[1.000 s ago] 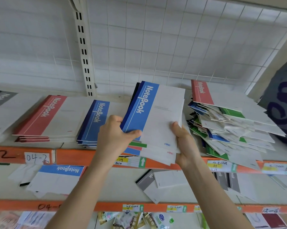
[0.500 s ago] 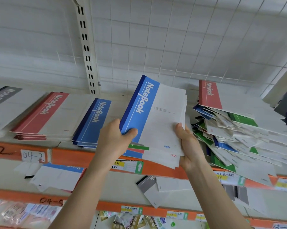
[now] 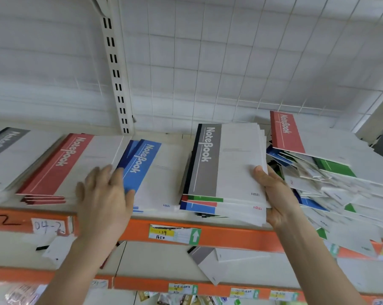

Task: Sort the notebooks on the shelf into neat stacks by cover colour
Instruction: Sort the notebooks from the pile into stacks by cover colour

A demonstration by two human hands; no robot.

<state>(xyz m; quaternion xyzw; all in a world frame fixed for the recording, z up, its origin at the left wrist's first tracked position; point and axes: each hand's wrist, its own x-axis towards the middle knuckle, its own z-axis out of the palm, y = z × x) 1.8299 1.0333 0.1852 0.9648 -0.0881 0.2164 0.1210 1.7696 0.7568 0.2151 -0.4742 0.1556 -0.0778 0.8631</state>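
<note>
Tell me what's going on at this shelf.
A person is sorting notebooks by cover colour. The left hand, fingers spread and blurred, is at the near left corner of the blue stack, beside the red stack. The right hand grips the right edge of a mixed pile topped by a grey notebook, with green, red and blue covers beneath. The messy heap to the right is not yet sorted.

Shelf (image 3: 230,238) with orange front edge, left to right on it: grey-cover stack (image 3: 14,150), red-cover stack (image 3: 76,159), blue-cover stack (image 3: 159,179), mixed pile (image 3: 230,164) topped by a grey cover, messy heap (image 3: 344,170) far right overhanging the edge, price label (image 3: 175,234) on the edge
</note>
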